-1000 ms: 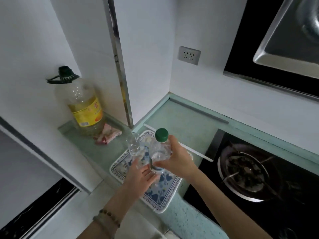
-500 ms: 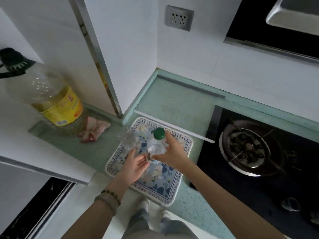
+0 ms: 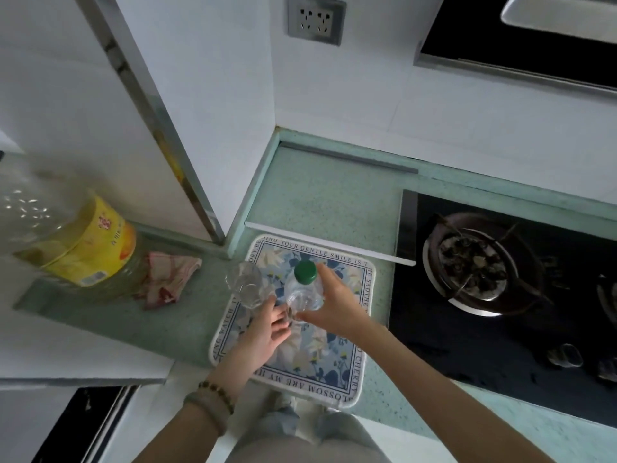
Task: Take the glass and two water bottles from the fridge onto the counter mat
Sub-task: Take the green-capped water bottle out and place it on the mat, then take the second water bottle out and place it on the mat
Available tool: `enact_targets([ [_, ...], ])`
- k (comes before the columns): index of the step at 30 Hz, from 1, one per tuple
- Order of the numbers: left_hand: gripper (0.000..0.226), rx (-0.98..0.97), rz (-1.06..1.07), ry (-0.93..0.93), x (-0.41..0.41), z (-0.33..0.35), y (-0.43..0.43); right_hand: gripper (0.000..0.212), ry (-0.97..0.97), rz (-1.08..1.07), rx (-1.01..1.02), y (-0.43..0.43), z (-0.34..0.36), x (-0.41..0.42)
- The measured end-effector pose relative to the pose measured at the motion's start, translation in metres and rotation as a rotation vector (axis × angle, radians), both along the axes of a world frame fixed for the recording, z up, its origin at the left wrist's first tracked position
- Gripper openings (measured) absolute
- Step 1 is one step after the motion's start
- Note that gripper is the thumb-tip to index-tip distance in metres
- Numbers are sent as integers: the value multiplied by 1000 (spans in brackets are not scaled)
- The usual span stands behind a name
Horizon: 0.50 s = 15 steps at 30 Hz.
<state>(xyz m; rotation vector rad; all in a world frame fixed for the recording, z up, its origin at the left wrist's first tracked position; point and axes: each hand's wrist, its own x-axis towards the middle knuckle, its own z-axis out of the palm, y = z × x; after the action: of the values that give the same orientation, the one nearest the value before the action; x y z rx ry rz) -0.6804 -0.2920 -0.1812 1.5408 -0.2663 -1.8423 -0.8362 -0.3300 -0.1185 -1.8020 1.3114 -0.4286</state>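
Head view, nearest first: my left hand [image 3: 263, 332] has its fingers straight and loose, tips beside the glass [image 3: 245, 285] at the left edge of the floral mat [image 3: 354, 372]. My right hand [image 3: 337, 309] grasps the green-capped water bottle [image 3: 305, 290], upright just right of the glass. Beyond sit an oil jug [image 3: 86, 248] and a burner [image 3: 474, 262].

The right hand [image 3: 334, 305] lowered the green-capped water bottle [image 3: 305, 292] toward the far half of the mat [image 3: 334, 372], just right of the glass [image 3: 245, 285] at the mat's left edge. The left hand [image 3: 263, 332] followed it down, fingers at the bottle's base. The view tipped downward: the oil jug [image 3: 83, 242] lost its cap past the frame's left edge, and the person's legs [image 3: 300, 436] came in.
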Motion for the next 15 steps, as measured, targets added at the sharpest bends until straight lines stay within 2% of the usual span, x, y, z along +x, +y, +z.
enact_targets([
  [6, 68, -53, -79, 0, 6, 5, 5, 86, 33, -24, 30, 3, -1, -3],
  [9, 58, -153, -131, -85, 4, 13, 7, 92, 36, 6, 88, 2, 2, -7],
  [11, 56, -239, -178, -160, 2, 25, 10, 104, 40, 38, 150, 0, 8, -13],
  [14, 87, -406, -239, -286, 1, 46, 15, 111, -4, 53, 220, -4, 31, -28],
  [15, 87, -470, -251, -334, 2, 57, 16, 109, -26, 57, 215, -6, 42, -34],
])
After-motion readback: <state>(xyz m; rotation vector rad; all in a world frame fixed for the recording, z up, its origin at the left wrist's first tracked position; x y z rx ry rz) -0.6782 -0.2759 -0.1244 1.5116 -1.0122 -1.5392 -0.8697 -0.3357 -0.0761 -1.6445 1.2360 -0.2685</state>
